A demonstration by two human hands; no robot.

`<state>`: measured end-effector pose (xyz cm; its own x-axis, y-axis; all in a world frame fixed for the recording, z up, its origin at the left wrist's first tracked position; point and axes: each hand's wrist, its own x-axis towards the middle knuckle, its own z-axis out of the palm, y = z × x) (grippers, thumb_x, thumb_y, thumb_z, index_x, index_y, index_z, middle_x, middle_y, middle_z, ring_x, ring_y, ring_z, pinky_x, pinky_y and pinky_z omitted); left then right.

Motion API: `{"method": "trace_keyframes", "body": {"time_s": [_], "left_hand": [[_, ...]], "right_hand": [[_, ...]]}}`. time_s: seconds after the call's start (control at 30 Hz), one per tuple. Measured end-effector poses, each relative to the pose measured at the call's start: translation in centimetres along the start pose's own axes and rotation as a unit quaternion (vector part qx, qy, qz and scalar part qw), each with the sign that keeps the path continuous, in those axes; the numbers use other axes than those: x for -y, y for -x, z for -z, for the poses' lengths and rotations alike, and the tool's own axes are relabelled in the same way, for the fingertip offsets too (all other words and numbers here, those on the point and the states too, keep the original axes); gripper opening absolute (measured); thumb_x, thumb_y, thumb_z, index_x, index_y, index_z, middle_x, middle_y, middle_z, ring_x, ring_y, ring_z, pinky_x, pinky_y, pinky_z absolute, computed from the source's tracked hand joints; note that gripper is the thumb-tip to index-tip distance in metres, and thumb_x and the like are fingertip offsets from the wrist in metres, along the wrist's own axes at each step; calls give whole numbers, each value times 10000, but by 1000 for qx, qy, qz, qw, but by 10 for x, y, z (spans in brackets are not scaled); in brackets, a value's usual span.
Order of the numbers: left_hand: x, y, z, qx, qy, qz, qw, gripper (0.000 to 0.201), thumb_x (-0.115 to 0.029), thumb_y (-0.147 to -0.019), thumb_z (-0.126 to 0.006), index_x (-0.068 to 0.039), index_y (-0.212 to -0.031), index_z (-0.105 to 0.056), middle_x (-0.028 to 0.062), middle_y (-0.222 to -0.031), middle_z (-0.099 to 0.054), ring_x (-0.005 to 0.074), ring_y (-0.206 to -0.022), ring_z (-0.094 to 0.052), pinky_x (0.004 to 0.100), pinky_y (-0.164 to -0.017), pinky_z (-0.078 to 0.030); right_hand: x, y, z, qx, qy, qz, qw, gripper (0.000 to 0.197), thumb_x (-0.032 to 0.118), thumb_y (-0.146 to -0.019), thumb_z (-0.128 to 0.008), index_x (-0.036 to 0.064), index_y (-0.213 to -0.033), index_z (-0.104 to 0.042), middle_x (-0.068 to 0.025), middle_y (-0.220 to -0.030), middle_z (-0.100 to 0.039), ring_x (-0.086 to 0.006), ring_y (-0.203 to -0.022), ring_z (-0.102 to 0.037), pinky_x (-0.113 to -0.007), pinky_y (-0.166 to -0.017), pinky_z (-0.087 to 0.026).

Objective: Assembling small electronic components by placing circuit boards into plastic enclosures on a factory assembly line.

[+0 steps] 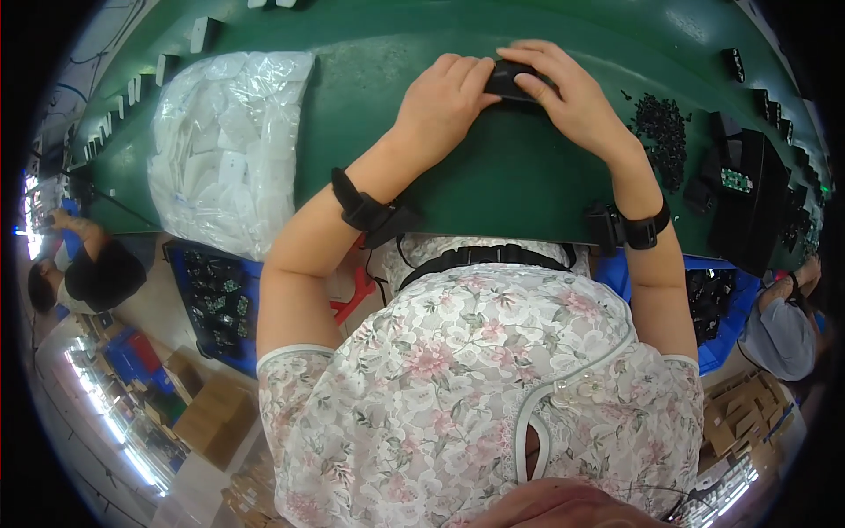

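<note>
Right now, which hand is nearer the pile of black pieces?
The right hand: the pile lies to its right; the left hand is left of the black object.

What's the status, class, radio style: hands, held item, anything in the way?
Left hand, right hand: both on black part. Plastic bag left, small black pieces right; neither in the way.

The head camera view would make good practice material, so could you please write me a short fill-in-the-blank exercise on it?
1. The left hand and the right hand together hold a small oblong object coloured ____.
2. The clear plastic bag of white parts lies on the person's ____ side.
3. The heap of tiny black pieces lies nearer the ____ hand.
4. The smooth tabletop under the bag and the heap is coloured ____.

Missing words: black; left; right; green.
</note>
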<state>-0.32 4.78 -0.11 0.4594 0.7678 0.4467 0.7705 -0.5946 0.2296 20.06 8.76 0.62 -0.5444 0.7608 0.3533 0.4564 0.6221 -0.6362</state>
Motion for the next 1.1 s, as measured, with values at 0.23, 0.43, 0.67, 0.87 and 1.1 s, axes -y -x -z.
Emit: {"method": "trace_keyframes", "body": {"time_s": [0.23, 0.43, 0.67, 0.87, 1.1], "left_hand": [[-13, -22, 3, 19, 526, 327, 785, 268, -114, -902, -594, 40, -1114, -539, 133, -840, -648, 197, -670, -663, 278, -598, -537], [-21, -29, 15, 4, 549, 319, 772, 247, -91, -894, -606, 44, -1089, -537, 120, -842, -647, 140, -644, -653, 244, -564, -529], [-27, -49, 7, 39, 538, 332, 774, 279, -125, -920, -581, 60, -1115, -506, 113, -841, -627, 148, -649, -638, 237, -570, -513], [37, -92, -41, -2, 575, 363, 733, 278, -114, -937, -520, 114, -1068, -429, 201, -807, -642, 206, -606, -661, 279, -527, -536], [28, -111, -8, 50, 637, 312, 703, 328, -199, -937, -561, 94, -1048, -463, 212, -880, -654, 205, -660, -665, 260, -596, -548]], "right_hand": [[11, -1, 2, 28, -288, -190, 938, 368, 366, -975, -479, 138, -1260, -520, -4, -911, -567, -57, -656, -493, -174, -575, -413], [23, -5, 13, 23, -322, -207, 924, 423, 447, -993, -381, 114, -1192, -549, -12, -909, -570, -71, -672, -493, -181, -577, -409], [4, -10, 13, -68, -175, -159, 969, 423, 425, -987, -423, 77, -1196, -544, -45, -1002, -598, -128, -866, -556, -251, -727, -453], [-7, -9, 29, -220, -150, -203, 942, 453, 324, -966, -520, 57, -1326, -457, -70, -1113, -605, -130, -933, -595, -252, -767, -466], [-2, 3, 50, -213, -264, -260, 904, 457, 378, -983, -458, 27, -1270, -524, -84, -1140, -602, -150, -936, -604, -263, -736, -495]]}}
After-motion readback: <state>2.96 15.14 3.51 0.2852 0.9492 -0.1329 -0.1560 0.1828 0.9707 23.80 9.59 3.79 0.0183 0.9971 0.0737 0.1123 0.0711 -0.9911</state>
